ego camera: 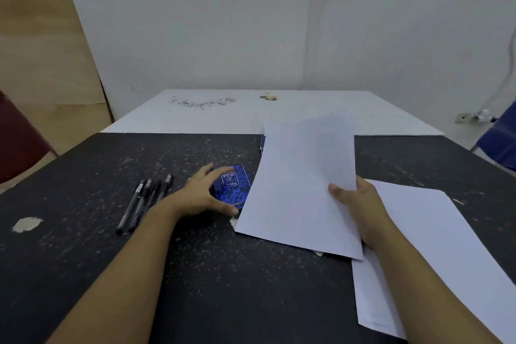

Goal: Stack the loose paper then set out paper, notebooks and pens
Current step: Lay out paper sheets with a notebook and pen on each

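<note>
My right hand point(360, 207) grips a white sheet of paper point(301, 184) by its right edge, thumb on top, and holds it tilted above the black table point(195, 274). A stack of white paper point(435, 246) lies under my right forearm. My left hand point(201, 195) rests around a small blue patterned notebook point(231, 184), fingers curled at its left and near edges; the held sheet covers the notebook's right side. Several black pens point(145, 201) lie side by side left of my left hand. A blue edge of another notebook point(262, 144) peeks out behind the sheet.
A white table point(223, 114) adjoins the black one at the far side, against a pale wall. A dark red chair point(16, 142) stands at the left, a blue chair point(502, 139) at the right. A chipped pale patch point(28, 223) marks the black surface.
</note>
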